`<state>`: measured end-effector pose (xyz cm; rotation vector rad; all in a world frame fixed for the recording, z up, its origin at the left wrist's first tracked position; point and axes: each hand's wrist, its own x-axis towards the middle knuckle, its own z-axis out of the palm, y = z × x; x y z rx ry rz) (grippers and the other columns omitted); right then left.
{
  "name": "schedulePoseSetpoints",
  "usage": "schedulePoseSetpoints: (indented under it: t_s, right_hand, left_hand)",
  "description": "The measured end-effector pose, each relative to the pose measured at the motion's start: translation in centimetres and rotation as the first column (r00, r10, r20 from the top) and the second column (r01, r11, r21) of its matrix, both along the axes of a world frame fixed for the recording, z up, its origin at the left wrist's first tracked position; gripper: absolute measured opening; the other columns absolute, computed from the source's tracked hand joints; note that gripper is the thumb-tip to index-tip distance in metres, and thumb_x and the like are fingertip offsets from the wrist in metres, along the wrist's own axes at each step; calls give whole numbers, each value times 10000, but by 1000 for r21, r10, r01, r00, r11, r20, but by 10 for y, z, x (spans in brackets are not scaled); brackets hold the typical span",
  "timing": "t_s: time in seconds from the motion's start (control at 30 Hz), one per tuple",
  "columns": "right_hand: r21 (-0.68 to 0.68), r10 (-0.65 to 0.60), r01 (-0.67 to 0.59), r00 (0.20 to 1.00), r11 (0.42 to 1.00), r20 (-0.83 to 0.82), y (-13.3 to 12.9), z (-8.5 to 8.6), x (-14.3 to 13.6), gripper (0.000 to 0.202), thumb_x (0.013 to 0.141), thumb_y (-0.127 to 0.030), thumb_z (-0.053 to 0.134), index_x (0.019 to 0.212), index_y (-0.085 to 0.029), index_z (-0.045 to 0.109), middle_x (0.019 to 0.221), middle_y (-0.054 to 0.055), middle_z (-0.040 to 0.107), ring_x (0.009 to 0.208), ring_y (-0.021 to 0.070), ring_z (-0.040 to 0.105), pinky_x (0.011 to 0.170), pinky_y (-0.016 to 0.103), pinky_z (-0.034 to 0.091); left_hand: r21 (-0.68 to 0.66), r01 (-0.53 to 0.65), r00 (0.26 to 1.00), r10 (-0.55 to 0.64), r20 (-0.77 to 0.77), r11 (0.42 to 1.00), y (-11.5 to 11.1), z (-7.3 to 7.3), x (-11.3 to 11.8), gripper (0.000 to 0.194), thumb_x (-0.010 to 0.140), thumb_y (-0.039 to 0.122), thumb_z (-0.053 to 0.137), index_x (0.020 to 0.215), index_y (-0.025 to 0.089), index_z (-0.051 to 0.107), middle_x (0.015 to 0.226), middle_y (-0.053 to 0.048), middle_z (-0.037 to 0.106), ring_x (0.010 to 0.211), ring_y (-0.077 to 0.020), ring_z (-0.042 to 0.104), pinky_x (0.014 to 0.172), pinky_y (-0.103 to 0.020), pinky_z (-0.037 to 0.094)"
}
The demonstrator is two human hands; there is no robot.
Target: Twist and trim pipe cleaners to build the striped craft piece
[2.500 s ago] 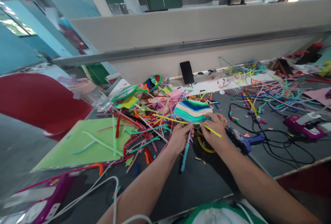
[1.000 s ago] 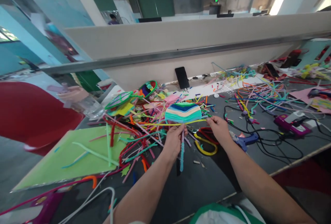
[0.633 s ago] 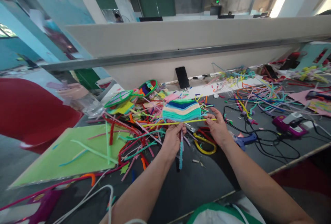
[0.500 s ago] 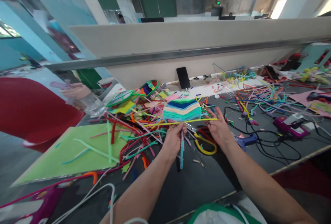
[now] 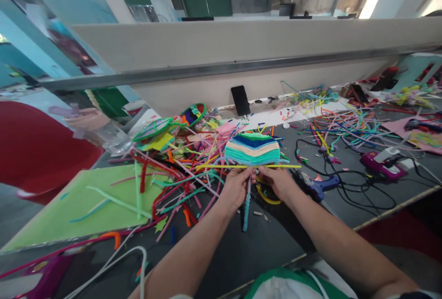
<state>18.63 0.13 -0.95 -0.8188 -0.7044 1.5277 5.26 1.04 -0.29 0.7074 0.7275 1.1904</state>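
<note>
Left hand (image 5: 235, 190): pinches twisted blue fuzzy stalk (image 5: 246, 210), we judge, for steadiness.
Right hand (image 5: 280, 182): pinches straight yellow fuzzy stem (image 5: 228, 166).

At the centre of the view, a fan-shaped panel (image 5: 252, 150) of fuzzy pipe cleaners faces the viewer, its bands running from green through dark blue and cream to turquoise. A straight yellow pipe cleaner (image 5: 224, 167) lies level across its lower edge, overhanging both sides. Beneath hangs a twisted, light-blue-and-lilac handle (image 5: 247, 213).
</note>
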Motion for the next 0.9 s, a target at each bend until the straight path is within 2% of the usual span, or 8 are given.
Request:
schedulePoseSetpoints:
  t_s: [0.23,0.33,0.47,0.6,0.73,0.9]
  right_hand:
    - [30,-96,95,995,995,16,0,-2,-2,224,602,-272,799,770,-185,679,733,-1,704,637,146,623,682,305,501]
    - [66,-125,122,991,990,44,-1,-1,-3,202,613,-280,789,752,-188,676,715,-3,699,638,152,624,697,321,497]
    - [55,-150,147,987,988,62,-1,0,-3,200,601,-293,791,713,-178,672,672,2,684,613,149,613,679,316,491]
    - [14,-123,123,992,992,9,1,-2,-3,212,586,-272,800,733,-177,680,668,2,684,596,137,600,640,293,490]
    - [26,-104,105,994,994,-45,3,-3,-4,206,580,-244,806,731,-179,680,673,-3,686,601,125,601,641,271,490]
    - [30,-109,110,993,993,-35,2,-1,-5,228,570,-258,812,734,-178,676,666,-4,681,599,124,597,634,267,492]
  left_hand:
    - [-43,70,998,-70,-9,997,-3,0,0,252,647,239,791,811,88,674,697,-38,640,595,-78,571,570,-175,483]
    - [-46,80,997,-81,-16,996,-2,-1,0,253,647,243,792,801,87,666,679,-28,626,578,-71,559,547,-167,471]
    - [-38,44,999,-45,-12,998,-1,0,1,253,613,229,810,760,98,650,660,-9,607,556,-58,543,522,-154,455]
    - [-37,16,1000,-16,-8,999,0,-3,1,253,602,216,813,749,113,635,654,1,607,558,-58,550,529,-154,458]
    - [-27,-26,1000,26,-17,999,2,-7,2,251,607,209,809,764,123,634,666,5,619,560,-59,561,535,-157,463]
    - [-38,-63,998,62,-33,997,2,-9,3,270,592,210,815,782,116,650,670,0,633,552,-58,562,542,-163,467]
